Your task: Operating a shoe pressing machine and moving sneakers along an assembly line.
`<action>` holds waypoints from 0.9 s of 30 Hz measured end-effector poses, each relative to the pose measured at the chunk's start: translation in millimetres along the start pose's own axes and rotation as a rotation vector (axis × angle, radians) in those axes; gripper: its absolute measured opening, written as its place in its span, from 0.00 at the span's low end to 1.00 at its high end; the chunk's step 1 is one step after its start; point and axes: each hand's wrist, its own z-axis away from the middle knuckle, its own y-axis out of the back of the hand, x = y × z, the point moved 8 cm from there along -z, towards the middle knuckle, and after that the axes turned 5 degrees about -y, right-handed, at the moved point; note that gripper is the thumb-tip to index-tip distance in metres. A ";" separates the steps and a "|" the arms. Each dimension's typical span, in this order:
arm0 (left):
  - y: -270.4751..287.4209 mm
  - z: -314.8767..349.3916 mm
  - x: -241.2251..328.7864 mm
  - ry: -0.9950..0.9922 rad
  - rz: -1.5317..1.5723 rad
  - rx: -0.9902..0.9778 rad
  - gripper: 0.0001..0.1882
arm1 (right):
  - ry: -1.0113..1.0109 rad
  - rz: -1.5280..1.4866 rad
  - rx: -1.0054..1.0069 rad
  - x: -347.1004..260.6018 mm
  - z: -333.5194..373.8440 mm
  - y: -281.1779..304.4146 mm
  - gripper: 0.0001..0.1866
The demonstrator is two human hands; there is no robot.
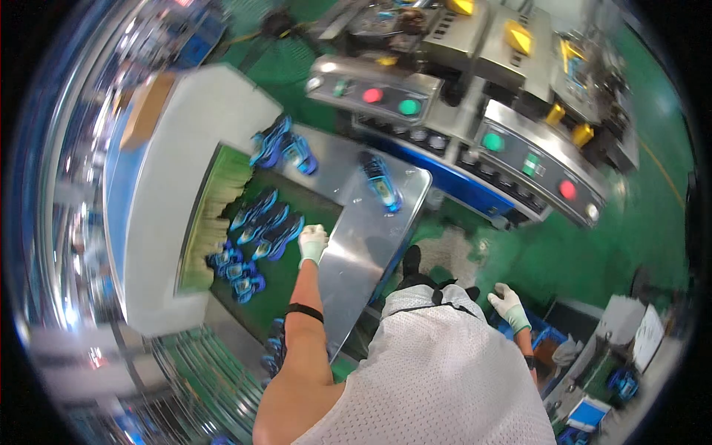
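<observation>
Left hand (312, 242) (gloved, grip unclear) touches three blue packs (265, 221); right hand (509, 302) open, empty.

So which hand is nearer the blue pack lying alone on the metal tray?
Left. The left hand rests at the tray's left edge, below-left of the blue pack. The right hand hangs low at the person's side, well off the tray.

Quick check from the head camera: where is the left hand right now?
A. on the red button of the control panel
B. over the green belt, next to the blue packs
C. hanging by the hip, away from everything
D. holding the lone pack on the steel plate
B: the gloved left hand reaches over the green belt beside a row of blue packs, at the edge of the steel plate.
</observation>
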 end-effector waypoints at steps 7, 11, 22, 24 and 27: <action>257.3 140.2 -43.5 0.124 -0.830 0.828 0.28 | -0.124 0.150 -0.105 -49.0 -75.3 -51.1 0.31; 290.4 150.0 -44.2 0.154 -0.911 1.103 0.47 | -0.292 0.226 -0.102 -24.2 -90.2 -29.6 0.29; 378.9 93.4 42.5 -0.048 -1.128 0.875 0.17 | -0.035 0.751 -0.205 -228.5 -139.6 -23.3 0.22; 354.5 97.6 52.0 -0.040 -1.170 0.840 0.15 | 0.019 0.402 -0.119 -275.6 -144.6 -54.5 0.24; 291.3 120.8 51.0 -0.069 -1.121 0.760 0.13 | 0.193 0.422 -0.278 -395.9 -112.9 -127.0 0.27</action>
